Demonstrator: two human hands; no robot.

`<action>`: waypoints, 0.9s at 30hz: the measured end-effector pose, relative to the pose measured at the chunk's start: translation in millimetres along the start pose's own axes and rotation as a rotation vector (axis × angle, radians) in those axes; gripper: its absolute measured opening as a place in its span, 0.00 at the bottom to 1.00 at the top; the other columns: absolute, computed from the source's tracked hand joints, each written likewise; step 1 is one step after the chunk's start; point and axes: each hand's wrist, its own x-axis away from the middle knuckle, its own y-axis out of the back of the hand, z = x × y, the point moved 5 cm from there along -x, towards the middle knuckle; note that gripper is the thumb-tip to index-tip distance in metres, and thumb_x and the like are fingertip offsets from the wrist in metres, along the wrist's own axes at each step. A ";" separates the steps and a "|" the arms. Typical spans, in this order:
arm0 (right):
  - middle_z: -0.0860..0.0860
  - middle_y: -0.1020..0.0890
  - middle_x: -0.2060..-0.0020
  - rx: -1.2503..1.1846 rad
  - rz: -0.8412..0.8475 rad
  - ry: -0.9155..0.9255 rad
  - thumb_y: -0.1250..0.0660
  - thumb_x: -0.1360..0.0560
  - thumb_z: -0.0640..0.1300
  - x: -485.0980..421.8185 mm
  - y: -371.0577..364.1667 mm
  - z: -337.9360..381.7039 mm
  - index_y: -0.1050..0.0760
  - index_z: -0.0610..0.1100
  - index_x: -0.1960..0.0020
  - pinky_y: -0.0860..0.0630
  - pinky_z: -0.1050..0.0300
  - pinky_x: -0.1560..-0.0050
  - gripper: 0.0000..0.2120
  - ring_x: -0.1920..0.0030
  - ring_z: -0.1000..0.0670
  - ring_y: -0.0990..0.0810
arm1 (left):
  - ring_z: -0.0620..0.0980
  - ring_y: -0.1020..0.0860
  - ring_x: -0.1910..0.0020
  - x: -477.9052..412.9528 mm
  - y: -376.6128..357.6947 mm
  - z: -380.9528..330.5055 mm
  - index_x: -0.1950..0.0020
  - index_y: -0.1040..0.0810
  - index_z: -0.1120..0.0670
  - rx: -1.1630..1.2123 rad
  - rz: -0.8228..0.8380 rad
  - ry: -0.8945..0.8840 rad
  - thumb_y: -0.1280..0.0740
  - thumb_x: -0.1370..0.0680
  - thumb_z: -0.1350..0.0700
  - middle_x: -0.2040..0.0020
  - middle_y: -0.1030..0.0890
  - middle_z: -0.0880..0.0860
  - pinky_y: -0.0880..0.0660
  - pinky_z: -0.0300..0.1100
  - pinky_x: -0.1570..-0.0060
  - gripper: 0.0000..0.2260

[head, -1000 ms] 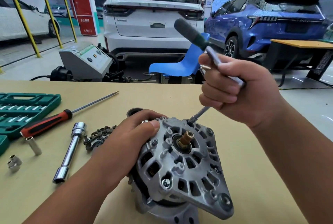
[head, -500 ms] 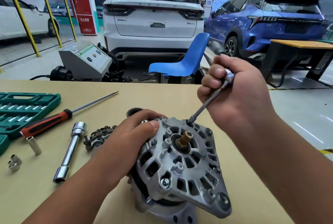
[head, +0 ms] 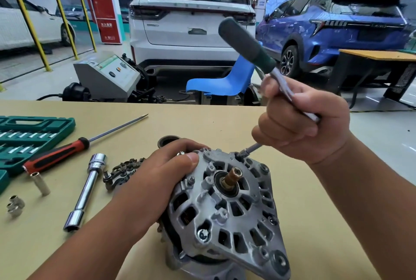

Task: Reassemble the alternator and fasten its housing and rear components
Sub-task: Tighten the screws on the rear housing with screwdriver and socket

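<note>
Head camera: left hand [head: 157, 176] grips the alternator [head: 225, 207]; right hand [head: 299, 122] clenches a ratchet wrench [head: 247, 41] at its 12 o'clock edge, where the angled drive could slip off

The right hand [head: 301, 126] hides the middle of the wrench [head: 245, 43], whose grip is blurred (its tip is too small to read), the left hand [head: 157, 174] covers the alternator [head: 225, 207]'s left rim and part of a dark metal piece [head: 122, 170], and the green tool case [head: 33, 128] runs off the left edge.
</note>
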 end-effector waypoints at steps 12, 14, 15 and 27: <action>0.53 0.31 0.72 -0.133 -0.989 0.358 0.40 0.15 0.44 5.3 6.8 -8.9 0.33 0.49 0.56 0.38 0.58 0.71 0.11 0.75 0.53 0.39 | 0.63 0.12 0.50 -2.4 0.5 1.7 0.46 0.14 0.44 0.001 -0.031 0.008 0.31 0.37 0.42 0.48 0.11 0.58 0.20 0.70 0.40 0.21; 0.53 0.31 0.72 -0.068 -0.945 0.355 0.41 0.15 0.44 5.2 0.1 -8.0 0.34 0.48 0.56 0.39 0.57 0.70 0.11 0.74 0.52 0.40 | 0.63 0.12 0.51 -2.0 0.0 1.8 0.46 0.14 0.44 0.002 -0.030 0.004 0.31 0.36 0.42 0.49 0.11 0.58 0.19 0.69 0.42 0.20; 0.53 0.32 0.72 -0.043 -0.881 0.329 0.41 0.15 0.43 3.8 -0.9 -6.4 0.34 0.48 0.56 0.40 0.57 0.69 0.11 0.74 0.52 0.41 | 0.62 0.12 0.51 -1.4 0.2 1.9 0.47 0.14 0.44 0.004 -0.036 0.004 0.31 0.36 0.41 0.48 0.11 0.58 0.19 0.68 0.41 0.20; 0.52 0.33 0.76 0.090 0.105 -0.018 0.32 0.22 0.42 -0.2 -1.8 0.6 0.23 0.38 0.42 0.40 0.55 0.68 0.11 0.75 0.52 0.39 | 0.65 0.12 0.48 -2.4 2.2 3.1 0.43 0.15 0.44 0.008 -0.032 0.007 0.31 0.34 0.41 0.47 0.12 0.58 0.21 0.74 0.39 0.21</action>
